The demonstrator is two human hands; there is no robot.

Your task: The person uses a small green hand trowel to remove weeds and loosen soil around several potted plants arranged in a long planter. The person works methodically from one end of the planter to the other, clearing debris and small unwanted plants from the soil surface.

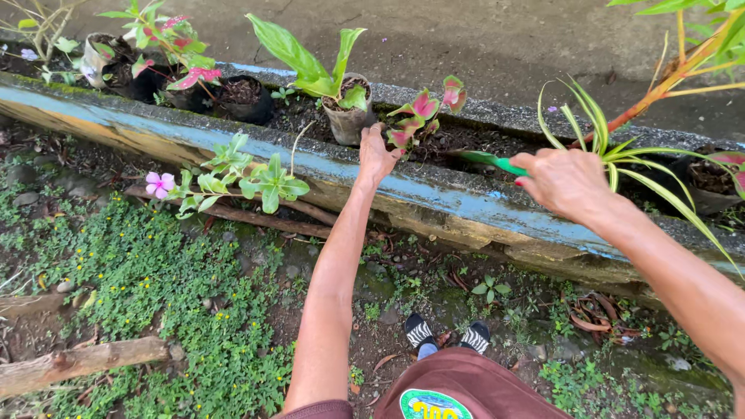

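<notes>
My left hand (377,154) reaches across the blue-painted concrete ledge (434,198) and touches the base of a small plant with pink and green leaves (423,112) growing in the soil bed; I cannot tell whether the fingers grip it. My right hand (565,182) is closed on a green garden trowel (490,161), its blade pointing left into the dark soil (458,140) beside that plant.
A grey pot with a broad-leaved green plant (347,109) stands just left of my left hand. Black pots (247,97) with red-leaved plants sit further left. A striped spider plant (613,151) grows behind my right hand. A pink-flowered plant (233,178), logs and my feet (446,335) lie below the ledge.
</notes>
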